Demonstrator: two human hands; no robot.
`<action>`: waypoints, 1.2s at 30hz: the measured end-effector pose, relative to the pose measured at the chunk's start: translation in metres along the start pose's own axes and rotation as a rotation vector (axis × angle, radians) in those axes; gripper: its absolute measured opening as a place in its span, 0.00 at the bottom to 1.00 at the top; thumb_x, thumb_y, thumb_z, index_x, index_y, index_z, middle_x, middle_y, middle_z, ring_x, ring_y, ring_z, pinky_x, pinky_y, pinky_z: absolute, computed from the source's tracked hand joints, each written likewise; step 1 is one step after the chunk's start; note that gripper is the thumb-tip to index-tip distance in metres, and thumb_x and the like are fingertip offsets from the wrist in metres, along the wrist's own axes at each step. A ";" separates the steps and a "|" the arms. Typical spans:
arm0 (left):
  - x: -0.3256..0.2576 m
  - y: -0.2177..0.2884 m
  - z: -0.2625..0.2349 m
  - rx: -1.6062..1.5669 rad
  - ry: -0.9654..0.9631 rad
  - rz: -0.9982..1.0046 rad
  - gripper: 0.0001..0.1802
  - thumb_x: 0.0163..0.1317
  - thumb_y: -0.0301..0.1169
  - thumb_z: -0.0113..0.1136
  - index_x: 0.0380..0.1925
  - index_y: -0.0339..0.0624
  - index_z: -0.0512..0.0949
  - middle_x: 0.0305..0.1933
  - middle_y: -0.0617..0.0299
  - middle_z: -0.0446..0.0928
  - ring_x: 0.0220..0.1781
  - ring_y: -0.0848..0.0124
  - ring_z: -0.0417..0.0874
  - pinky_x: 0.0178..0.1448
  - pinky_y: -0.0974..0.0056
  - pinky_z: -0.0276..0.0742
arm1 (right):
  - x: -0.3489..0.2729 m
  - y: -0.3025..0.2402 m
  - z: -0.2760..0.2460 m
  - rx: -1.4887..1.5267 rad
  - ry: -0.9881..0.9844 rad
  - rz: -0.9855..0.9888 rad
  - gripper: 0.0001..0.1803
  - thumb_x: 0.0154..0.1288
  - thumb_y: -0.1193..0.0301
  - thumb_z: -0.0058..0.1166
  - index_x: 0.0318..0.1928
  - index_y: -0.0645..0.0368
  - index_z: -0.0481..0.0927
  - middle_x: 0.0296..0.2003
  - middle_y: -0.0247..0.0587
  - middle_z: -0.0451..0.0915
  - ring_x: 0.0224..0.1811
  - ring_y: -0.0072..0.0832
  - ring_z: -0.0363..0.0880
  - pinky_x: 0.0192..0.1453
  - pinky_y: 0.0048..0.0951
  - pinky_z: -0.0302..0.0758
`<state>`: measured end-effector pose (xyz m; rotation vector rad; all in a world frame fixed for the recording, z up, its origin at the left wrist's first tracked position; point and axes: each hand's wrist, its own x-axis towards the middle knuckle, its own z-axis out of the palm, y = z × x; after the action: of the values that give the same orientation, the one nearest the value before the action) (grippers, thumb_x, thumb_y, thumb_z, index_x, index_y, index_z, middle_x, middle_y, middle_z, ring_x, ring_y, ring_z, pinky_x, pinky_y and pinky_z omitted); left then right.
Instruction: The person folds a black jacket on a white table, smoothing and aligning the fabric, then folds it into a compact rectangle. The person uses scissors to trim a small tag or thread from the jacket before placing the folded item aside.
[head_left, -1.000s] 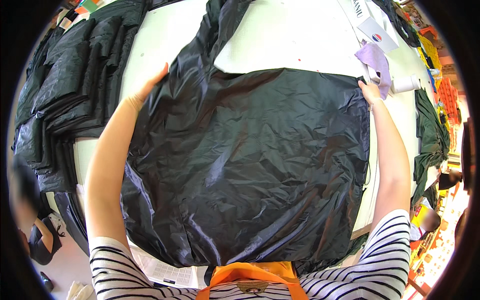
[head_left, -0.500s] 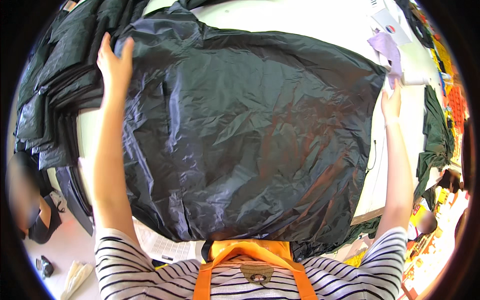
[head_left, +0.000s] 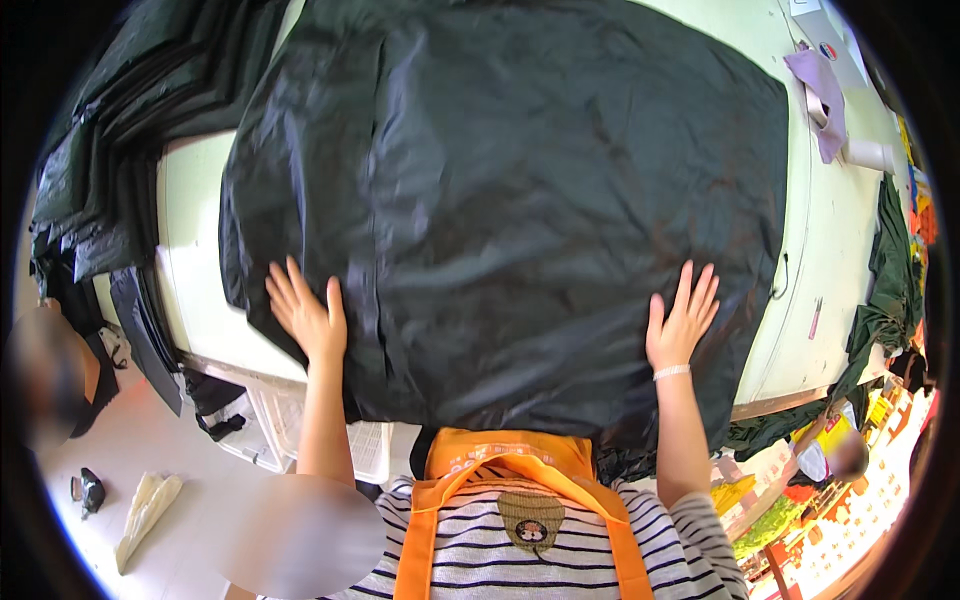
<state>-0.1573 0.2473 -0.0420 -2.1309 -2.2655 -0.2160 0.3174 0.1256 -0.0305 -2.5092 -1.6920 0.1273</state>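
Note:
A large sheet of thin, shiny black fabric (head_left: 520, 210) lies spread over the pale table (head_left: 195, 240), its near edge hanging down by my orange apron. A long seam or slit with a raised fold runs down its left part. Flat on the fabric's near left side rests my left hand (head_left: 310, 315), fingers spread and holding nothing. My right hand (head_left: 683, 325), with a pale band at the wrist, presses on the near right side in the same way, fingers stretched out. Broad soft creases cross the cloth between the two hands.
Folded black fabric stacks (head_left: 130, 120) fill the far left. On the right lie a purple cloth (head_left: 822, 100), a white cylinder (head_left: 868, 155), a small pink stick (head_left: 816, 318) and a dark bunched cloth (head_left: 880, 275). A white crate (head_left: 375, 450) sits below the near edge. Other people appear at both sides.
Both hands have come nearer and inward, from the fabric's far left and right edges onto its near part. The fabric now lies flatter, with fewer wrinkles, and reaches farther across the table.

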 end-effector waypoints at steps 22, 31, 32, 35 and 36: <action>-0.217 0.014 -0.015 -0.567 0.438 -0.491 0.40 0.55 0.43 0.68 0.56 0.26 0.61 0.54 0.43 0.63 0.57 0.53 0.64 0.63 0.54 0.61 | -0.016 -0.020 0.021 -0.003 0.075 -0.283 0.33 0.68 0.49 0.44 0.70 0.42 0.58 0.72 0.42 0.51 0.74 0.46 0.45 0.71 0.62 0.43; -0.257 0.004 0.018 -1.464 -0.179 -0.804 0.47 0.68 0.63 0.32 0.60 0.20 0.62 0.65 0.42 0.65 0.67 0.55 0.66 0.69 0.60 0.58 | -0.065 0.183 -0.081 -0.073 0.184 0.180 0.34 0.63 0.54 0.53 0.59 0.69 0.68 0.58 0.62 0.70 0.63 0.51 0.66 0.66 0.42 0.63; -0.263 -0.013 0.036 -1.229 -0.230 -0.773 0.50 0.66 0.65 0.30 0.59 0.19 0.63 0.63 0.40 0.67 0.66 0.53 0.67 0.68 0.60 0.59 | -0.074 0.213 -0.089 0.012 0.049 0.333 0.38 0.62 0.48 0.51 0.60 0.70 0.68 0.58 0.63 0.69 0.64 0.50 0.65 0.68 0.41 0.60; -0.261 -0.010 0.029 -1.017 -0.365 -0.726 0.57 0.61 0.72 0.26 0.58 0.19 0.64 0.62 0.34 0.66 0.68 0.50 0.64 0.70 0.60 0.56 | -0.104 0.274 -0.084 0.570 -0.479 0.704 0.39 0.62 0.42 0.52 0.53 0.69 0.72 0.36 0.50 0.80 0.29 0.32 0.83 0.29 0.29 0.79; -0.252 -0.008 0.005 -0.947 -0.428 -0.749 0.57 0.60 0.72 0.26 0.59 0.20 0.64 0.63 0.34 0.65 0.69 0.51 0.63 0.70 0.60 0.54 | -0.114 0.264 -0.085 0.629 -0.452 0.714 0.36 0.62 0.43 0.52 0.51 0.69 0.73 0.32 0.45 0.78 0.21 0.27 0.78 0.21 0.25 0.74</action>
<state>-0.1480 -0.0023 -0.0761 -1.4477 -3.6669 -1.1301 0.5285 -0.0818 0.0176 -2.5078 -0.5704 1.1451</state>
